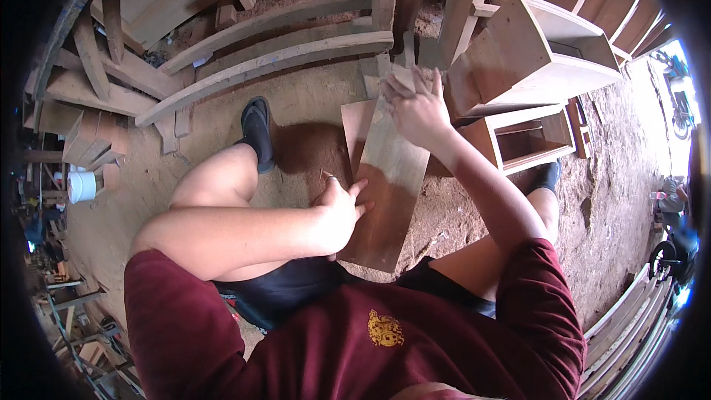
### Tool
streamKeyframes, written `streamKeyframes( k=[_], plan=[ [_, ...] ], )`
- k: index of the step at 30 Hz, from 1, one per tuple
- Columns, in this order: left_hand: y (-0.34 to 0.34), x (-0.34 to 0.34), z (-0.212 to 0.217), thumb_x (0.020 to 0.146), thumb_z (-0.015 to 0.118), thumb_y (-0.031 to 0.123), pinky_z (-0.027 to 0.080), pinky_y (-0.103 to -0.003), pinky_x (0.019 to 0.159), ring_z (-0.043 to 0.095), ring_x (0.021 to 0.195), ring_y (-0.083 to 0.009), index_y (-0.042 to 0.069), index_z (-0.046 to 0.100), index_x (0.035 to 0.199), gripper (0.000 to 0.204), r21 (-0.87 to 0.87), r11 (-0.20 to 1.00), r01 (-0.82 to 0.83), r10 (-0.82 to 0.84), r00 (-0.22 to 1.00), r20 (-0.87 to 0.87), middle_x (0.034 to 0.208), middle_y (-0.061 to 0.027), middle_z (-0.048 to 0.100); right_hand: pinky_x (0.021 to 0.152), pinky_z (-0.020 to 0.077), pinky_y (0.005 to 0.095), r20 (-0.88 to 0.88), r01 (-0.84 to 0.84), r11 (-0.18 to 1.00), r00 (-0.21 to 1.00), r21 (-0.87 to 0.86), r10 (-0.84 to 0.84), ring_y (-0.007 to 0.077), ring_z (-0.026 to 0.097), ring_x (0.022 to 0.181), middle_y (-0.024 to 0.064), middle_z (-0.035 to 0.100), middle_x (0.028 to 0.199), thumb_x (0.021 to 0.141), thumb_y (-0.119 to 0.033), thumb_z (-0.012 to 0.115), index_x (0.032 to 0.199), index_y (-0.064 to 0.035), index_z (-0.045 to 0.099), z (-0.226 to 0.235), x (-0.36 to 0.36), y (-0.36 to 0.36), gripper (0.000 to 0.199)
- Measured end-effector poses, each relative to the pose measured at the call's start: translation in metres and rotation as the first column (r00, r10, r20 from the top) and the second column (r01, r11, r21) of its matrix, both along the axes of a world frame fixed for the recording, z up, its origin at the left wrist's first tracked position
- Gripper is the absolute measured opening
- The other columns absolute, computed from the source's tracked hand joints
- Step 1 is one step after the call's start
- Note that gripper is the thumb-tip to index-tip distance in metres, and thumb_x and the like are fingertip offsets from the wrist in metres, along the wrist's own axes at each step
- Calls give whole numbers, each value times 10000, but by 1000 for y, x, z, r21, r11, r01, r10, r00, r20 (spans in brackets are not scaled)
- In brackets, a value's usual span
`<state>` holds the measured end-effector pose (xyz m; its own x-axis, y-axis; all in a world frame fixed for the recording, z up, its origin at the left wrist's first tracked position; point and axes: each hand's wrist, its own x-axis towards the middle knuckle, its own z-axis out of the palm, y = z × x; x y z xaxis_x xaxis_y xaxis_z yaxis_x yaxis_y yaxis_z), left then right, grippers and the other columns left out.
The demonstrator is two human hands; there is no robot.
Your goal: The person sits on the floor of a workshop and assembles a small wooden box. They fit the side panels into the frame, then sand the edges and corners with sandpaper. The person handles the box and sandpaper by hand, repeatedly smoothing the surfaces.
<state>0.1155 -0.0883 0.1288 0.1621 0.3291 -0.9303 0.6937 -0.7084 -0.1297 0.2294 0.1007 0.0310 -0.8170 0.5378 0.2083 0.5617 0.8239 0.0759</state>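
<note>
A long wooden board lies tilted in front of me between my legs, its near part darker brown and its far part paler. My left hand holds its left edge near the close end, with two fingers on the upper face and the others beside the edge. Something thin by those other fingers is too small to name. At the far end, my right hand lies on the board with its fingers spread. Another flat wooden piece shows beyond the board's left edge.
Two open wooden boxes stand to the right of my right hand. Long timber beams form a frame across the far side. A white bucket stands at the left, and stacked planks lie at the lower right. The ground is dusty.
</note>
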Motion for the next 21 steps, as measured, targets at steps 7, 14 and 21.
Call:
streamKeyframes(
  k=[7,14,21],
  plan=[
    [4,5,4,743,705,721,306,-638,1145,157,1548,-316,83,179,1610,1198,-21,998,-58,58,998,25,1672,-158,192,1131,179,769,64,-321,934,940,-159,334,452,224,1497,41,388,1596,881,-361,578,1414,-157,584,13,26,-77,571],
    [9,3,-10,763,710,696,302,-627,1146,193,1541,-309,102,317,1579,1083,-27,996,81,-77,991,106,1649,-130,282,1167,128,733,2,-25,999,1000,-47,25,382,245,1511,10,373,1610,934,-333,547,1504,-201,478,-2,5,3,589],
    [32,22,4,834,702,606,315,-615,1127,422,1417,-356,159,662,1330,669,-202,979,24,-30,999,-27,1423,-101,590,1158,162,741,293,-328,915,873,-236,389,365,204,1527,-18,356,1621,970,-336,517,1502,-218,478,39,21,-54,546]
  ],
)
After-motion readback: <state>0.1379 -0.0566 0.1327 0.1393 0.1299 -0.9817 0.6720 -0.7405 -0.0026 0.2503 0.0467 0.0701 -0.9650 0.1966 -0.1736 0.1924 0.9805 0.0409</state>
